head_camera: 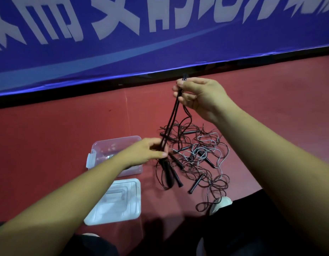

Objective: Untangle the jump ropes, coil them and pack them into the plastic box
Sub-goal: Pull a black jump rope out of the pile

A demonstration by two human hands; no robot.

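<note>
jump ropes (195, 156) are piled in one tangle on the red floor (67, 126): thin black and grey cords, black handles scattered through. one black rope (172, 119) is lifted out, doubled and taut. clear plastic box (123, 140) is set open just left, lid (115, 202) laid flat nearer.

This looks like a sports hall or gym. A smooth dark red floor (49, 135) spreads wide. Along its far edge stands a long blue banner with big white letters (123, 43), with a black strip (67, 94) at the bottom. Thin black and grey jump ropes (200, 153) lie tangled on the floor.
</note>
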